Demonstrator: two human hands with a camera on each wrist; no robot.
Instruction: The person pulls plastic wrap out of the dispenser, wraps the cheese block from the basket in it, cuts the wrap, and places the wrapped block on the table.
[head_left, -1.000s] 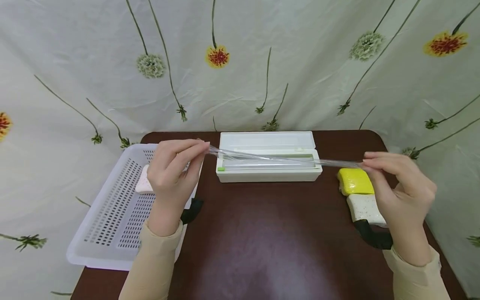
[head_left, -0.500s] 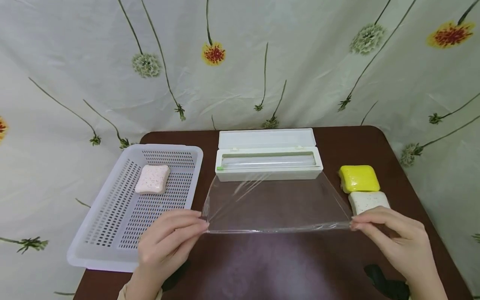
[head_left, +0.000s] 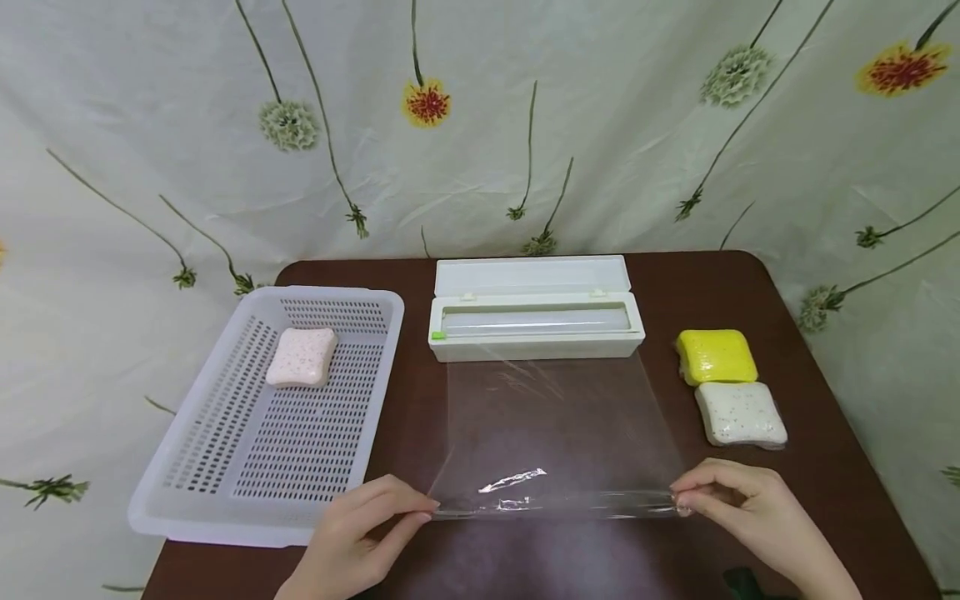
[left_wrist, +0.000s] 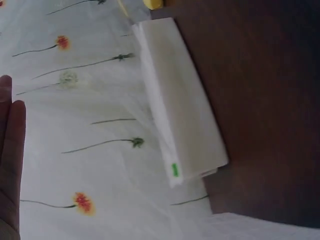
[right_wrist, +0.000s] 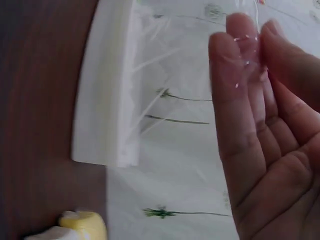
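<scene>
A sheet of clear plastic wrap (head_left: pixel 555 433) stretches from a white wrap dispenser box (head_left: pixel 536 346) toward the front of the table. My left hand (head_left: pixel 367 533) pinches its near left corner between thumb and fingers. At the near right corner, my right hand (head_left: pixel 757 508) pinches the gathered edge; the right wrist view shows film between the thumb and fingers (right_wrist: pixel 227 75). The dispenser's lid (head_left: pixel 532 275) stands raised at the back, with the roll visible inside. Only a couple of straight fingers (left_wrist: pixel 12 145) of the left hand show in the left wrist view.
A white perforated basket (head_left: pixel 375 400) stands at the left with a pink speckled soap bar (head_left: pixel 302 357) in it. To the right lie a yellow wrapped bar (head_left: pixel 716 356) and a white speckled wrapped bar (head_left: pixel 741 414). A flowered cloth (head_left: pixel 480 150) hangs behind the dark table (head_left: pixel 420 400).
Both hands have come down and toward the front edge, drawing the wrap out of the dispenser. The film, first a twisted strand held above the box, is now spread in a wide sheet.
</scene>
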